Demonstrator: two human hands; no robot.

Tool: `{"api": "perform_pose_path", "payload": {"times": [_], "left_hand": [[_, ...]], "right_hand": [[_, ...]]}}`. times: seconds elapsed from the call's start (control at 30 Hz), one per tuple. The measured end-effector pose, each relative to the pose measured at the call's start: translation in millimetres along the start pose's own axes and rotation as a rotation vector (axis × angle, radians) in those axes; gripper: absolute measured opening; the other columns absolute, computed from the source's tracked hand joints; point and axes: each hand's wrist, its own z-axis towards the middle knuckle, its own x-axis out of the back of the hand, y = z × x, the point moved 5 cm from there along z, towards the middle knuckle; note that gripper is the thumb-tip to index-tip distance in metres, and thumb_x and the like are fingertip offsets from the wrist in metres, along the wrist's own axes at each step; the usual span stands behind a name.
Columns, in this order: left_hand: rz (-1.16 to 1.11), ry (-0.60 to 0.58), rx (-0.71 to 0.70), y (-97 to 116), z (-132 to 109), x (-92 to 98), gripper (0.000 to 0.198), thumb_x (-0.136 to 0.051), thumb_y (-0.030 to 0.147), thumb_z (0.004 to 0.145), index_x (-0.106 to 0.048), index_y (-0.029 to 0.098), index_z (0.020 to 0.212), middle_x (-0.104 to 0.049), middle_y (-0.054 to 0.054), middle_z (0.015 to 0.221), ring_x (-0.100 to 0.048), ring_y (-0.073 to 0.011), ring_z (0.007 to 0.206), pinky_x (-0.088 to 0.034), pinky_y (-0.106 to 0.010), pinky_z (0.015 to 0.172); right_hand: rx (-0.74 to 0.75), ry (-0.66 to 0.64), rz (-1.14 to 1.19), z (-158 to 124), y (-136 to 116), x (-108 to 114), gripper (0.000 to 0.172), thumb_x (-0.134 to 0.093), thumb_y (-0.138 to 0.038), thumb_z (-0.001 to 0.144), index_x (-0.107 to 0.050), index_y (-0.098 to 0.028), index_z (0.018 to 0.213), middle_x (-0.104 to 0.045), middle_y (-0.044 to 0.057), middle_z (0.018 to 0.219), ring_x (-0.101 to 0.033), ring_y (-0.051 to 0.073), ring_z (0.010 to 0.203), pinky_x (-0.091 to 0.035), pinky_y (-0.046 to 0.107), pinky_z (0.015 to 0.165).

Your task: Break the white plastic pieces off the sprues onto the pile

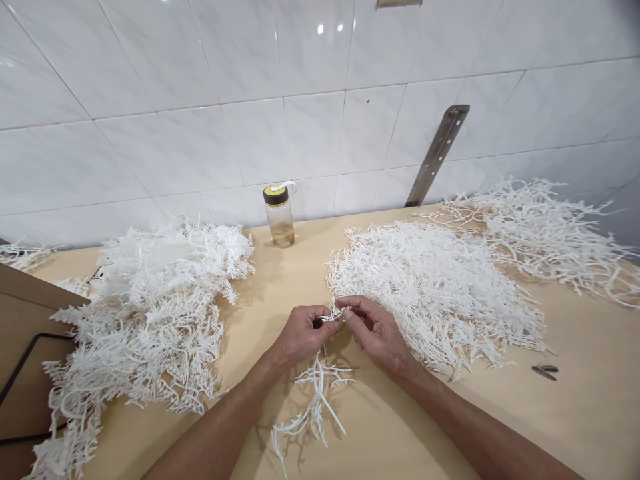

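Observation:
In the head view, my left hand (305, 332) is closed on a white plastic branch (318, 393). Its forked lower twigs hang below the hand, over the table. Close beside it, my right hand (374, 331) has thumb and index finger drawn together at the small white tips that stick out of the left hand's grip. What exactly sits between the right fingertips is too small to make out. Beyond the right hand spreads a thick pile of short white plastic twigs (430, 287).
A tall heap of white branched pieces (165, 313) covers the left side, near a brown box (25, 320). Longer bare branches (545, 233) lie at the back right. A bottle (281, 220) stands by the tiled wall; small dark snips (545, 372) lie at right.

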Motion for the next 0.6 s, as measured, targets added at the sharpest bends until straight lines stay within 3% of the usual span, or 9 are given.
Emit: {"api": "perform_pose_path", "payload": {"times": [0.23, 0.37, 0.6], "left_hand": [[-0.09, 0.039, -0.008, -2.4, 2.7, 2.9, 0.04, -0.07, 0.05, 0.077, -0.054, 0.015, 0.065, -0.038, 0.005, 0.057, -0.032, -0.0077, 0.054, -0.024, -0.022, 0.05], [-0.165, 0.065, -0.003, -2.6, 3.0, 6.3, 0.037, -0.073, 0.048, 0.076, -0.058, 0.014, 0.075, -0.043, 0.005, 0.059, -0.036, -0.0075, 0.055, -0.027, -0.021, 0.051], [-0.332, 0.172, 0.083, -1.6, 0.5, 12.7, 0.04, -0.079, 0.046, 0.071, -0.052, 0.019, 0.083, -0.045, 0.008, 0.055, -0.039, -0.0071, 0.05, -0.031, -0.019, 0.049]], "right_hand": [[0.06, -0.02, 0.009, 1.2, 1.1, -2.4, 0.017, -0.058, -0.035, 0.091, -0.066, -0.019, 0.095, -0.066, 0.005, 0.085, -0.061, 0.018, 0.075, -0.049, 0.029, 0.064], [0.058, 0.001, 0.018, 2.4, 4.6, -2.5, 0.017, -0.059, -0.035, 0.091, -0.064, -0.019, 0.091, -0.065, 0.004, 0.083, -0.058, 0.016, 0.071, -0.047, 0.028, 0.061], [0.075, 0.027, 0.002, 3.6, 6.1, -1.7, 0.017, -0.063, -0.036, 0.089, -0.064, -0.019, 0.088, -0.063, 0.004, 0.081, -0.055, 0.015, 0.068, -0.045, 0.026, 0.057]]}}
